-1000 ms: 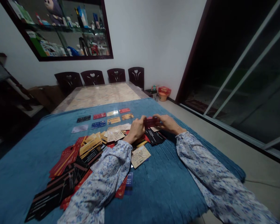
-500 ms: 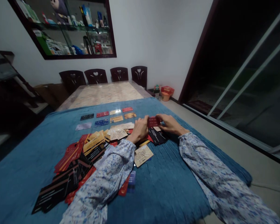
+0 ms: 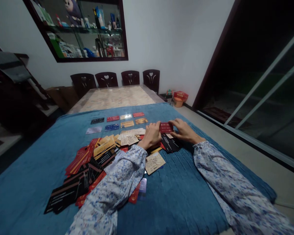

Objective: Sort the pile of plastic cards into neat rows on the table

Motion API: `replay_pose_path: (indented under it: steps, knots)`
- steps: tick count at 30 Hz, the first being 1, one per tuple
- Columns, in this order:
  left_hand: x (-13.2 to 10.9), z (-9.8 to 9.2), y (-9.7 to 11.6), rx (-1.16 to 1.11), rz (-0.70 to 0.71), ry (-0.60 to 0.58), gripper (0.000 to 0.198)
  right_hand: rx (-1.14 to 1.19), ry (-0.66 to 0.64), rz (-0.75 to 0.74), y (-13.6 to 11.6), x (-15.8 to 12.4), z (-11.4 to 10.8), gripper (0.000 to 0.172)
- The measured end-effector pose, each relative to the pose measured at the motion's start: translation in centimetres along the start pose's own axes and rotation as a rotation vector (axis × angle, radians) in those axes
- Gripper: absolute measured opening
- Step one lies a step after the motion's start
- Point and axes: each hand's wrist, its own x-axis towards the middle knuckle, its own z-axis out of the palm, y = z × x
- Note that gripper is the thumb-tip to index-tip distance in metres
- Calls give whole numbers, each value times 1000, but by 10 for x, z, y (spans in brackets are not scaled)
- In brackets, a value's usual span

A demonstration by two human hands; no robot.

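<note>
Between my two hands is a dark red card (image 3: 166, 127), raised a little above the pile and gripped at its sides. My left hand (image 3: 151, 134) has its fingers closed on the card's left edge. On the right edge, the fingers and thumb of my right hand (image 3: 183, 131) pinch it. Below the hands lie black cards (image 3: 170, 143) and a beige card (image 3: 155, 163). A loose heap of gold cards (image 3: 104, 145), red cards (image 3: 80, 159) and black cards (image 3: 66, 194) spreads to the left, partly hidden by my left sleeve.
Beyond the heap, several cards lie apart in rows, among them a blue card (image 3: 112, 127) and a black card (image 3: 97, 120). A blue cloth (image 3: 176, 195) covers the near part of the marble table (image 3: 112, 98). Chairs (image 3: 151, 80) stand at the far end.
The whole view has shifted slightly, so everything sits further right. Both hands still hold the red card, whose face now shows a bit more clearly.
</note>
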Motion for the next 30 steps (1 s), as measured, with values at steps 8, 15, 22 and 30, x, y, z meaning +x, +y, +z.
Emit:
replay_pose_path:
  steps: [8,15,22,30]
  knots:
    - [2,-5,0,40,-19,-33,43,-84,-19,-22,2,-1,-2,52]
    - [5,-11,-5,84,-24,-110,24,-96,-28,-77,6,0,-2,52]
    - [5,-22,-8,89,19,-159,25,-26,-76,-109,1,5,-8,52]
    - [9,-27,-17,169,98,-202,23,33,-110,-118,-2,12,-13,50]
